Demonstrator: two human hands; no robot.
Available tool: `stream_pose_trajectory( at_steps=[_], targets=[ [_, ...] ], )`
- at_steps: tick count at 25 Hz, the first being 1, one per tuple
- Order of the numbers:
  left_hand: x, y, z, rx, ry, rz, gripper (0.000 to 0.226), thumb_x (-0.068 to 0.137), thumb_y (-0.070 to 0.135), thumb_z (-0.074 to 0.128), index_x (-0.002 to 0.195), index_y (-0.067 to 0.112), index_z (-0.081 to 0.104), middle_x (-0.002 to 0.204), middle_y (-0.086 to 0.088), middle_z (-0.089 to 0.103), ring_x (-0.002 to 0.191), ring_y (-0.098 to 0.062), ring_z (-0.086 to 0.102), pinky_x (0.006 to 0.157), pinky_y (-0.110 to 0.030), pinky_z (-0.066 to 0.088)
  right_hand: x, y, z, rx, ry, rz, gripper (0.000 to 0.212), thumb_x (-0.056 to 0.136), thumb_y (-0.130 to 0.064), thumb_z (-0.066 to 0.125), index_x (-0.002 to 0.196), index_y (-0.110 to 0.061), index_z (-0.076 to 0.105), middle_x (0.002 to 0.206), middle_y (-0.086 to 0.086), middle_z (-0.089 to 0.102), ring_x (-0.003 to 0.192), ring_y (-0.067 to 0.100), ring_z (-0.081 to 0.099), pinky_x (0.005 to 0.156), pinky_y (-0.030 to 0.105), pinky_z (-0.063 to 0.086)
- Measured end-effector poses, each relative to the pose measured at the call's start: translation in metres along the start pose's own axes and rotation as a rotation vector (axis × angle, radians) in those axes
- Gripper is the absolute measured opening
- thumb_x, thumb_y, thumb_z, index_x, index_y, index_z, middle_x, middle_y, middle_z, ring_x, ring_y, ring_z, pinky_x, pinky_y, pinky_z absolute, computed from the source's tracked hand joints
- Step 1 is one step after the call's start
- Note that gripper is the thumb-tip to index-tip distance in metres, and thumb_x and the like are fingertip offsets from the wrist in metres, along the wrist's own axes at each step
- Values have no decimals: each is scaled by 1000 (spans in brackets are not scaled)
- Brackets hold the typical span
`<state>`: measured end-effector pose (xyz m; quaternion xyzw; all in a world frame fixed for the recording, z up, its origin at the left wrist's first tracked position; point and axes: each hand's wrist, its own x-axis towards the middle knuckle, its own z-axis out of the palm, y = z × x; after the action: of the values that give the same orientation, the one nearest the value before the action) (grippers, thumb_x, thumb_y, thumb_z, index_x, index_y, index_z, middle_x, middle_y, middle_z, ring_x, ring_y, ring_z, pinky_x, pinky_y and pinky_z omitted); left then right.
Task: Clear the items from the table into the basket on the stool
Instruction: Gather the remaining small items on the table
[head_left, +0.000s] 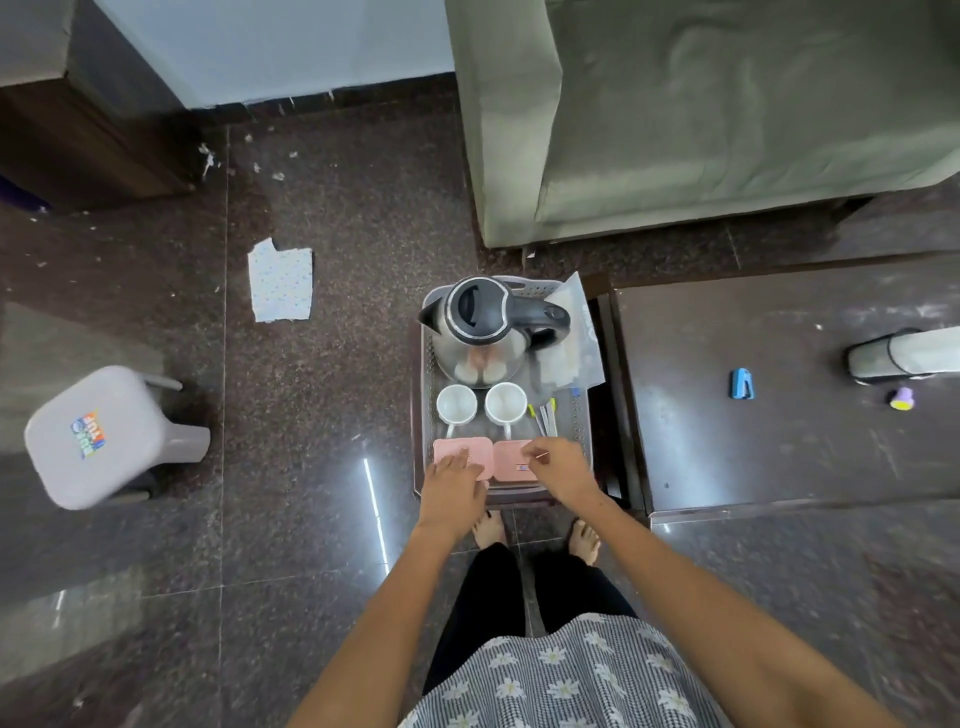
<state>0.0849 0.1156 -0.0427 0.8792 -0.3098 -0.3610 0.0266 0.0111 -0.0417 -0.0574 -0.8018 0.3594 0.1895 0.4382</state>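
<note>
Grey perforated basket (429, 364) holds a steel kettle (480, 332), two white mugs (457, 405) and two pink coasters (511, 460). Your left hand (452, 491) rests flat on the left coaster, fingers straight. Your right hand (563, 465) pinches a thin stick. Blue stapler (742, 383) remains on the desk (779, 441). Coaster label and stool (104, 436) sticker unreadable.

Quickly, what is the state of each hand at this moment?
Left hand: open, fingers flat on the left pink coaster.
Right hand: fingers curled over the right pink coaster; whether it holds anything cannot be told.
</note>
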Motion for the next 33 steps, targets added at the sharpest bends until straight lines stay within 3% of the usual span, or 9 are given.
stream_pose_trajectory(
  at_steps=[6, 10, 15, 19, 21, 23, 27, 31, 33],
  targets=[
    [27, 111, -20, -293, 105, 138, 26, 92, 21, 47, 108, 13, 65, 116, -9, 62, 107, -29, 57, 89, -37, 45, -8, 71, -91, 170, 261, 95, 19, 81, -4, 59, 87, -12, 75, 91, 6, 76, 86, 21, 70, 87, 32, 54],
    [60, 214, -13, -351, 96, 250, 28, 93, 23, 48, 113, 13, 64, 117, -6, 62, 109, -24, 58, 92, -33, 45, -6, 146, -163, 231, 373, 276, 20, 81, -8, 56, 85, -16, 74, 88, 8, 75, 88, 25, 69, 85, 32, 52],
    [104, 315, 13, -428, 85, 208, 26, 92, 25, 50, 111, 14, 64, 115, -4, 64, 106, -20, 60, 91, -32, 47, 38, 232, -228, 124, 356, 415, 26, 86, -11, 53, 104, -17, 70, 105, 14, 71, 100, 34, 64, 86, 35, 50],
    [145, 353, 39, -493, 111, 97, 24, 91, 24, 52, 109, 15, 66, 113, -3, 66, 105, -20, 61, 92, -32, 48, 99, 262, -249, -177, 152, 288, 49, 90, -13, 51, 138, -21, 42, 137, 18, 41, 110, 38, 56, 91, 40, 46],
    [165, 364, 55, -505, 129, 63, 25, 91, 24, 52, 110, 15, 66, 114, -3, 66, 106, -19, 61, 94, -33, 47, 130, 279, -246, -323, 54, 238, 57, 92, -18, 51, 145, -27, 30, 149, 18, 21, 118, 39, 49, 94, 43, 47],
    [181, 370, 70, -518, 140, 40, 25, 91, 23, 53, 111, 14, 65, 115, -3, 66, 107, -19, 61, 95, -33, 47, 150, 296, -238, -451, -22, 182, 49, 92, -18, 51, 139, -20, 38, 152, 20, 13, 121, 39, 45, 92, 45, 49],
    [198, 382, 93, -573, 139, -42, 23, 90, 22, 56, 109, 15, 67, 110, -3, 68, 101, -18, 64, 91, -30, 48, 158, 325, -234, -502, -36, 48, 28, 88, -8, 49, 115, -6, 55, 141, 19, 29, 105, 38, 54, 80, 43, 51],
    [210, 422, 102, -725, 40, -160, 32, 91, 21, 56, 121, 9, 60, 111, -10, 68, 101, -18, 64, 88, -19, 41, 128, 339, -273, -262, 4, -18, 37, 86, -24, 60, 122, -21, 55, 136, 7, 37, 100, 34, 60, 84, 41, 51],
    [219, 453, 109, -896, -24, -241, 39, 90, 23, 59, 125, 7, 55, 107, -11, 68, 93, -15, 63, 87, -23, 45, 106, 343, -296, -144, 36, -76, 47, 84, -24, 60, 129, -23, 45, 134, 3, 41, 102, 33, 60, 81, 40, 51]
  ],
)
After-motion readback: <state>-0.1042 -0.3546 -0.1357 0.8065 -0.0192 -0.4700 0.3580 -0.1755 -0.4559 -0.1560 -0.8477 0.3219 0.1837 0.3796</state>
